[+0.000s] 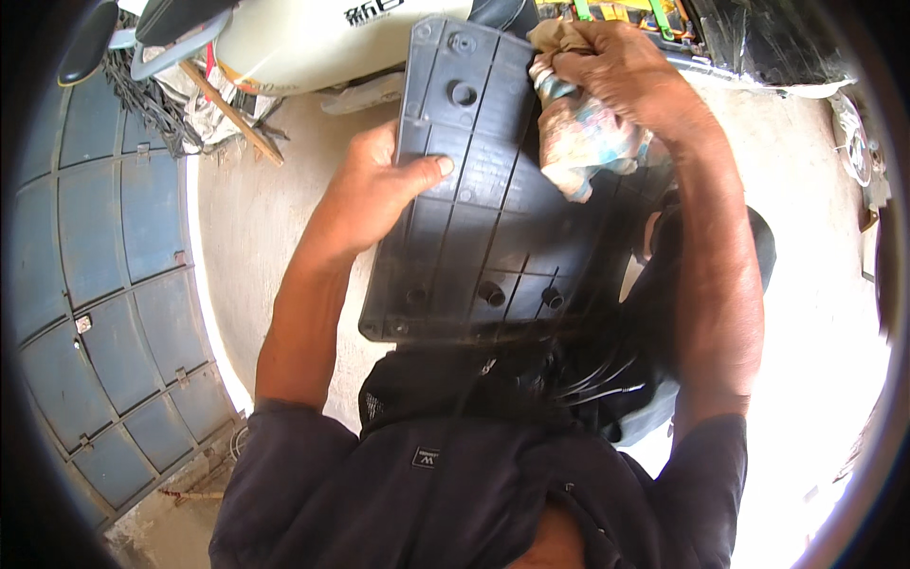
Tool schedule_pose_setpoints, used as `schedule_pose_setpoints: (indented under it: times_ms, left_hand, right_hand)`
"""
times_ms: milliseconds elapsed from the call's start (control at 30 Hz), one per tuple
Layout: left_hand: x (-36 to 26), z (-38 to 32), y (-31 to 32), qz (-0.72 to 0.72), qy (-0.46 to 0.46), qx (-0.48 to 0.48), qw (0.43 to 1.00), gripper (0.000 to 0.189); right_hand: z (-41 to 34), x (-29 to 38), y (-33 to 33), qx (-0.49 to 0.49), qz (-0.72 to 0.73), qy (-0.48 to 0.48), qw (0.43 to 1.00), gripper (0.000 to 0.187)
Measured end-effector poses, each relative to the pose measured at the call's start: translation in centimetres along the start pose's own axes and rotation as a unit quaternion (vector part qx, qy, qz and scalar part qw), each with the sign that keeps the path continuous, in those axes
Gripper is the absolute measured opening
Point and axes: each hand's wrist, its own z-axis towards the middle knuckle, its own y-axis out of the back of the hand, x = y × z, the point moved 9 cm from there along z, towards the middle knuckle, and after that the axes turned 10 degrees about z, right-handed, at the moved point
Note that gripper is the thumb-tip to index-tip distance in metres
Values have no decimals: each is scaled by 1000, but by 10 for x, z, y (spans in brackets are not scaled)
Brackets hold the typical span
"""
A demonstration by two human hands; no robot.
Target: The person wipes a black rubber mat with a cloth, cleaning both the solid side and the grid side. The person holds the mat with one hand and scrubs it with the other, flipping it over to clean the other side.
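A large black plastic panel [462, 227] with moulded ribs, round sockets and cut corners is held tilted over my lap. My left hand [391, 181] grips its left edge, thumb on the ribbed face and fingers behind. At the panel's upper right edge, my right hand [611, 71] holds a crumpled, multicoloured cloth [586, 135], which hangs down over the panel. Shadow darkens the panel's lower right part, so its edge there is hard to make out.
Beyond the panel stands a cream vehicle body [298, 43] bearing writing. A wooden stick [231, 110] and a pale crumpled sheet lie beside it. Blue metal doors [92, 235] are on the left. At the top right are orange and green parts [625, 14] by a black, scuffed surface.
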Motion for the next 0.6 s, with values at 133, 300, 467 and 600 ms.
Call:
schedule_pose_setpoints:
  times_ms: [133,300,467,600]
  left_hand:
    - [-2,-2,2,18,-10,-15,1000,20]
    - [-5,-2,1,44,-16,-17,999,19]
    - [-2,-4,1,49,-17,-12,999,20]
    - [-3,-2,0,32,-15,5,999,22]
  right_hand:
    - [0,-5,-6,84,31,69,994,21]
    - [2,-7,-5,56,137,-1,989,12]
    - [-4,-5,0,33,201,-28,979,13]
    - [-4,-4,-1,7,192,-39,981,15]
